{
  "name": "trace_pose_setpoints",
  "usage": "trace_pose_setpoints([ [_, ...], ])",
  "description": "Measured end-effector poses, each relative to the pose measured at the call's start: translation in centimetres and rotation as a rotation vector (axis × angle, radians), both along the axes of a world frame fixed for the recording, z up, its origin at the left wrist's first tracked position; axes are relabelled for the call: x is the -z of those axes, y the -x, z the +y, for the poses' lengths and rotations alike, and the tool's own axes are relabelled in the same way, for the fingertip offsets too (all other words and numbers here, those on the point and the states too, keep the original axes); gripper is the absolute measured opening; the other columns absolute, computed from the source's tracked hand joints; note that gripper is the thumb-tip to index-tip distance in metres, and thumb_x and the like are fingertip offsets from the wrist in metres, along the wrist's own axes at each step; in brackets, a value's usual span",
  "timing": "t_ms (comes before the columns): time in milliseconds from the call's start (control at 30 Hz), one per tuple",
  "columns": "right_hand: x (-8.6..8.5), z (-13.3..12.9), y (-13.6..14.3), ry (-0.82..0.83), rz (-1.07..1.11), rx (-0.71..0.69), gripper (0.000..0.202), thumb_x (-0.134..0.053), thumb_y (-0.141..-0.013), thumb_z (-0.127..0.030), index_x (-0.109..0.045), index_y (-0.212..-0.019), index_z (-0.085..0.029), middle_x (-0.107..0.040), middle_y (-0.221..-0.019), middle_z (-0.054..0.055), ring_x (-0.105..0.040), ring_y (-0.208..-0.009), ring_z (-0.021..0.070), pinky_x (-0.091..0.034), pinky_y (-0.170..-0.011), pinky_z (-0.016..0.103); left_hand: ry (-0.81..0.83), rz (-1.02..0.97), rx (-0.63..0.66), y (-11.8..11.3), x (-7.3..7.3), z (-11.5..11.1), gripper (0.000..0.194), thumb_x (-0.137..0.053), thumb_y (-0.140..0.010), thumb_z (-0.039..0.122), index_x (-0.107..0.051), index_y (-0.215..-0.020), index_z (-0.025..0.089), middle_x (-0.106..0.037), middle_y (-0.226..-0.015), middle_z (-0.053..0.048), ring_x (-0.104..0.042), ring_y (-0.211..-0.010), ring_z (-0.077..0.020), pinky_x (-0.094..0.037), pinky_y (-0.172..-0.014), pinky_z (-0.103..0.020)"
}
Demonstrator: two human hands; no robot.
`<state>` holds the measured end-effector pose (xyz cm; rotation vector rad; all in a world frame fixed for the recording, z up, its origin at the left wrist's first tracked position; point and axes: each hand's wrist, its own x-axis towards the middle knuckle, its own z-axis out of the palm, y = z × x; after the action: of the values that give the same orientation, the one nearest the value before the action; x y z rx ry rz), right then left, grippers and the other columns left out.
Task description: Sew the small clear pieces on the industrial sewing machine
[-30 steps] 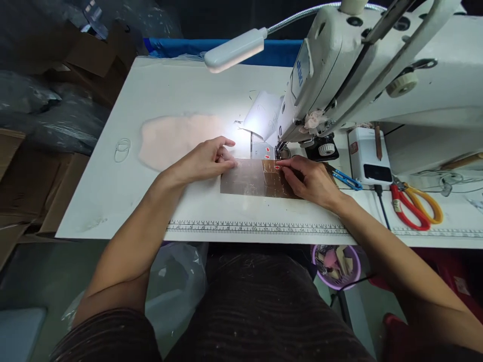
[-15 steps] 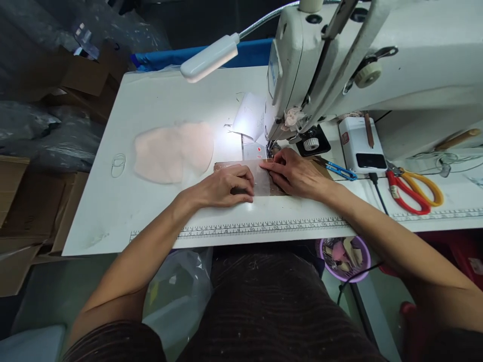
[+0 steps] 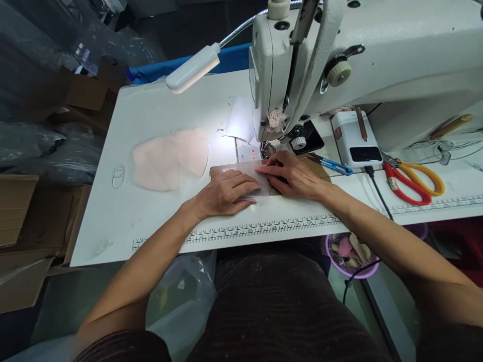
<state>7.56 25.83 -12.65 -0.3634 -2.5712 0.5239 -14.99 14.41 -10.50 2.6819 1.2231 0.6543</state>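
Note:
A translucent whitish sheet [image 3: 246,167] lies over a flat brown piece [image 3: 216,171] on the table, just in front of the sewing machine's needle area [image 3: 261,147]. My left hand [image 3: 229,193] rests on both from the left, fingers stretched out and lying flat. From the right, my right hand [image 3: 292,175] has its fingers bent and drawn together, with the tips at the sheet's right part. Part of the brown piece is hidden beneath my hands. Pale pink fabric pieces [image 3: 158,161] lie on the table to the left.
The sewing machine [image 3: 264,65] stands close behind my hands, with a lamp [image 3: 193,68] to its left. On the right are a blue cutter [image 3: 335,166], a white power bank [image 3: 352,136] and red-and-yellow scissors [image 3: 409,185]. A printed ruler [image 3: 241,231] runs along the front edge.
My left fingers have straightened and flattened on the sheet, reaching slightly right. The right hand stays at the sheet with little change. The camera view has shifted.

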Motion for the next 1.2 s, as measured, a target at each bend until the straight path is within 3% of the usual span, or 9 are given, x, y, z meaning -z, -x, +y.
trace_pose_setpoints([
  [133,-0.2,-0.4,-0.4,-0.009,-0.03,-0.012,0.034,-0.046,-0.095,-0.023,-0.072,-0.118,-0.026,-0.06,-0.112,0.012,-0.056,-0.104,0.0267,-0.05,-0.095,0.049,-0.052,0.037,0.046,0.3,-0.3,0.0,0.018,-0.058,-0.094,0.031,-0.069,-0.104,0.022,-0.074,-0.115,-0.006,-0.068,-0.096,-0.0202,-0.053,-0.081,-0.038],
  [400,-0.3,-0.6,0.1,-0.033,-0.087,0.064,0.042,-0.044,-0.093,-0.021,-0.064,-0.129,-0.029,-0.058,-0.111,0.012,-0.055,-0.108,0.028,-0.051,-0.099,0.049,-0.06,0.164,-0.107,0.3,-0.8,-0.4,0.024,-0.06,-0.092,0.041,-0.072,-0.105,0.024,-0.071,-0.123,-0.008,-0.066,-0.094,-0.0236,-0.046,-0.081,-0.041],
  [567,-0.4,-0.3,0.0,0.025,-0.038,0.064,0.041,-0.045,-0.094,-0.022,-0.065,-0.129,-0.026,-0.059,-0.108,0.012,-0.057,-0.106,0.0286,-0.051,-0.098,0.05,-0.08,0.087,-0.119,0.2,-0.4,-0.2,0.016,-0.055,-0.093,0.028,-0.07,-0.094,0.024,-0.075,-0.109,-0.005,-0.067,-0.088,-0.0187,-0.047,-0.08,-0.039],
  [867,-0.4,-0.1,-0.2,0.046,-0.05,0.014,0.041,-0.048,-0.092,-0.017,-0.068,-0.127,-0.026,-0.06,-0.112,0.012,-0.057,-0.107,0.0282,-0.051,-0.097,0.048,-0.159,-0.101,-0.189,0.1,0.1,-0.4,0.014,-0.06,-0.091,0.022,-0.072,-0.098,0.023,-0.075,-0.102,-0.005,-0.07,-0.088,-0.0181,-0.057,-0.075,-0.037],
  [1033,-0.1,0.2,-0.2,0.071,-0.065,0.023,0.041,-0.046,-0.091,-0.017,-0.07,-0.122,-0.026,-0.06,-0.116,0.012,-0.057,-0.107,0.0283,-0.051,-0.096,0.048,-0.047,-0.122,-0.224,-0.8,0.4,-0.2,0.017,-0.056,-0.094,0.022,-0.073,-0.098,0.022,-0.075,-0.105,-0.006,-0.07,-0.09,-0.0173,-0.06,-0.08,-0.037],
  [1200,0.0,0.2,-0.2,0.104,-0.068,0.064,0.041,-0.048,-0.09,-0.019,-0.07,-0.123,-0.027,-0.06,-0.117,0.011,-0.057,-0.108,0.028,-0.051,-0.097,0.048,0.04,-0.071,-0.169,-0.6,0.5,0.5,0.022,-0.061,-0.094,0.04,-0.072,-0.095,0.021,-0.074,-0.104,-0.007,-0.066,-0.089,-0.0198,-0.054,-0.079,-0.038],
])
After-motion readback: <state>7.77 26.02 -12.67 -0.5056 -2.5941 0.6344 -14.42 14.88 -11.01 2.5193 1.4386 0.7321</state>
